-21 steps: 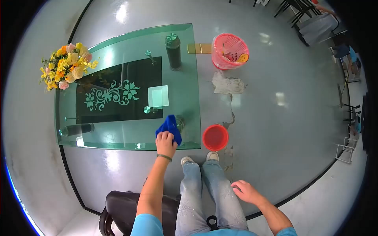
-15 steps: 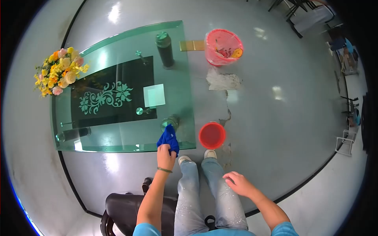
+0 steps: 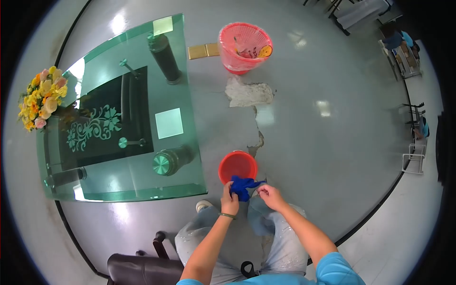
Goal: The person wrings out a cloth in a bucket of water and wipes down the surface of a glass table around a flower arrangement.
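A crumpled blue cloth [image 3: 243, 188] hangs over the near rim of a red bucket [image 3: 237, 166] on the floor. Fingers of my left hand [image 3: 230, 199] are closed around the cloth's left side. At its right end, my right hand [image 3: 270, 196] is closed in a pinch at the cloth's edge; the exact grip is small and partly hidden. The glass table [image 3: 156, 186] stands to the left of both hands, apart from them.
A bouquet of flowers [image 3: 45, 99] is at the table's far left. Pale square sheets, one a paper [image 3: 169, 123], lie on the glass. Beyond the bucket stands a pink lined wastebasket [image 3: 242, 47]. A dark leather chair [image 3: 142, 270] is at lower left. Chairs and people are far right.
My left hand has carried the blue cloth from the table's corner rightward to the red bucket. My right hand has moved up and left to meet it. The view has shifted and my legs have bent.
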`<state>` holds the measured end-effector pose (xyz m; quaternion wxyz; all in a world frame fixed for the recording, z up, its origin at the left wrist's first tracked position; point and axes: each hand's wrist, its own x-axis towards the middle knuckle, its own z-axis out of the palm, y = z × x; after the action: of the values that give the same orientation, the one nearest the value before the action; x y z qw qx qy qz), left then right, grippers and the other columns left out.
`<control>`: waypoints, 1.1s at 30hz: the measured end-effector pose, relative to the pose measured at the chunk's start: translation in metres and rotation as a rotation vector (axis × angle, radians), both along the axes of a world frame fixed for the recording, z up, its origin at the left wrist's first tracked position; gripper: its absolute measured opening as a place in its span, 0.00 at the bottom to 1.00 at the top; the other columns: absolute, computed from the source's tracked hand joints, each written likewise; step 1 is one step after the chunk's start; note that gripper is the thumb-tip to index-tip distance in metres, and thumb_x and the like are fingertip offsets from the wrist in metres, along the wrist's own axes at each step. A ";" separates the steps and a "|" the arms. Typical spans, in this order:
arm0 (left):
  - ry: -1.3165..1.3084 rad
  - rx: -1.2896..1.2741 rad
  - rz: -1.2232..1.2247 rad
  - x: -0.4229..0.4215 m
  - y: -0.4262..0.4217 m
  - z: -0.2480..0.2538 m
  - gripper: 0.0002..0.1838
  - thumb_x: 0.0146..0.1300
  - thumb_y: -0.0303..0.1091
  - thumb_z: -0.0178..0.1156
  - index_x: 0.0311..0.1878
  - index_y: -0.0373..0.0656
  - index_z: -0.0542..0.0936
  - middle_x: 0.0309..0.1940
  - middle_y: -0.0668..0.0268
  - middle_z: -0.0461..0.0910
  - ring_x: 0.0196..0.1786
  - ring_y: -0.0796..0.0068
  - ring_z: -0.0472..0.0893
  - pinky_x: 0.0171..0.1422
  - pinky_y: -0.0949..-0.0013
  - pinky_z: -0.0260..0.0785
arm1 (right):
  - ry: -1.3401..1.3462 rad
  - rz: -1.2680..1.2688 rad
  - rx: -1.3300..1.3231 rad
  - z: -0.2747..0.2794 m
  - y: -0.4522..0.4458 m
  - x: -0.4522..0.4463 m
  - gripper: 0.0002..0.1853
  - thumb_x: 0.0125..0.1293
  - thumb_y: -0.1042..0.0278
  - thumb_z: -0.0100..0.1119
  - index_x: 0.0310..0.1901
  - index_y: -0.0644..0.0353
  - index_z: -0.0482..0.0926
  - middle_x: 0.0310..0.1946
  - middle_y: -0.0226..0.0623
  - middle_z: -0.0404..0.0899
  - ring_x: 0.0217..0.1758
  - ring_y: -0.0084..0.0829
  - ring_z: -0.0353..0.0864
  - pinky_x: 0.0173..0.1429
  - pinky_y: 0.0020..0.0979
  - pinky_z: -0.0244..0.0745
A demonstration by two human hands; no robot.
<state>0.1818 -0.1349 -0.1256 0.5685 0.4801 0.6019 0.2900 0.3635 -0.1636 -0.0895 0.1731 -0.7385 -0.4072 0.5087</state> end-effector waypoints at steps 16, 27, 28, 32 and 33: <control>0.544 -0.387 -0.297 0.057 0.053 -0.235 0.36 0.62 0.39 0.50 0.71 0.45 0.48 0.68 0.35 0.48 0.64 0.36 0.62 0.69 0.51 0.56 | 0.207 -0.522 -0.193 -0.279 0.064 -0.052 0.32 0.64 0.52 0.49 0.65 0.63 0.59 0.60 0.57 0.67 0.64 0.46 0.67 0.65 0.39 0.62; 0.328 -0.021 -0.078 0.058 0.030 -0.179 0.21 0.64 0.45 0.52 0.54 0.41 0.72 0.43 0.41 0.72 0.46 0.43 0.74 0.53 0.51 0.67 | 0.951 -0.942 -0.283 -0.276 0.066 -0.040 0.15 0.69 0.54 0.48 0.38 0.56 0.77 0.31 0.34 0.78 0.32 0.29 0.79 0.37 0.32 0.77; 0.327 -0.006 -0.107 0.057 0.033 -0.183 0.20 0.65 0.45 0.51 0.53 0.42 0.73 0.43 0.41 0.72 0.46 0.43 0.75 0.53 0.51 0.67 | 0.873 -0.957 -0.230 -0.276 0.068 -0.040 0.15 0.69 0.54 0.47 0.37 0.56 0.78 0.30 0.33 0.78 0.31 0.29 0.79 0.36 0.32 0.76; 0.397 -0.131 -0.159 0.057 0.046 -0.194 0.18 0.66 0.42 0.49 0.52 0.39 0.72 0.43 0.41 0.73 0.49 0.43 0.74 0.54 0.51 0.66 | 0.296 -0.821 -0.154 -0.287 0.066 -0.045 0.21 0.69 0.51 0.46 0.33 0.63 0.78 0.26 0.42 0.80 0.29 0.37 0.81 0.37 0.37 0.74; 0.375 0.042 -0.090 0.062 0.039 -0.203 0.18 0.66 0.41 0.49 0.52 0.38 0.72 0.44 0.40 0.72 0.49 0.43 0.74 0.55 0.51 0.66 | 0.015 -0.673 -0.122 -0.292 0.063 -0.037 0.20 0.68 0.53 0.48 0.35 0.65 0.77 0.29 0.48 0.81 0.35 0.43 0.82 0.41 0.41 0.73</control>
<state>0.2439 -0.0956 -0.3289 0.4486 0.5639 0.6689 0.1825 0.3266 -0.1004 -0.3819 0.2895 -0.8369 -0.1081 0.4518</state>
